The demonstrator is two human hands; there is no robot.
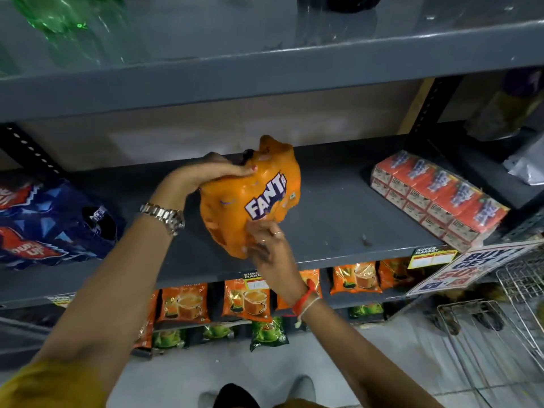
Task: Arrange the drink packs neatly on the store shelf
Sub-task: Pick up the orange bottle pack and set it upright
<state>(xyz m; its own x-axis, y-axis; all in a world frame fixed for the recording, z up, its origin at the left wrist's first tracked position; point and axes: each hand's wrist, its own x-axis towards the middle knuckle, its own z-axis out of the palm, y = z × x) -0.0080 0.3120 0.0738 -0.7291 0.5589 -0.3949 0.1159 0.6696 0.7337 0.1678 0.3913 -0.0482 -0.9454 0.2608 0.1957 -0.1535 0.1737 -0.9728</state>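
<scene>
An orange Fanta pack [235, 207] wrapped in plastic is held over the middle of the grey shelf [332, 213], tilted with its top toward the back. My left hand [206, 175] grips its upper left side from above. My right hand [265, 240] holds its lower front edge. A blue Thums Up pack [44, 222] lies on the same shelf at the far left. At the right end of the shelf sits a wrapped block of orange juice cartons [435, 198], set at an angle.
Green bottles [73, 28] stand on the shelf above. Tea pouches [185, 301] fill the lower shelves. A sale sign [468, 266] hangs off the shelf's right front edge, and a wire trolley [506, 319] stands on the floor at right.
</scene>
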